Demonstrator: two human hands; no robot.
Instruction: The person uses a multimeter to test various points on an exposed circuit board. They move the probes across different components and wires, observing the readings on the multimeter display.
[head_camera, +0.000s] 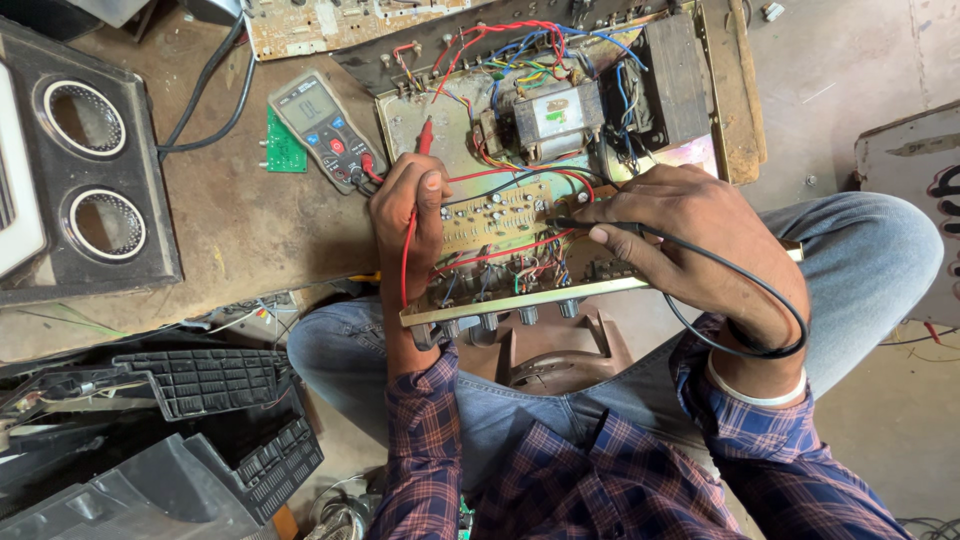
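An opened amplifier chassis (440, 110) rests across my knees, with a tan circuit board (492, 215), a transformer (558, 118) and tangled coloured wires inside. My left hand (408, 215) grips a red test probe (424, 135), its tip touching the chassis's metal plate near the board's left edge. My right hand (675, 235) holds a black test probe (560, 222) against the board's right side, and its black lead (745, 280) loops around my wrist. Both leads run to a grey multimeter (322, 125) lying on the floor to the left.
A black speaker box (85, 160) with two round openings stands at left. A small green board (284, 145) lies beside the meter. Black plastic grilles and casings (200, 420) are piled at lower left. Another circuit board (330, 22) sits at the top. Bare concrete floor (850, 60) at right.
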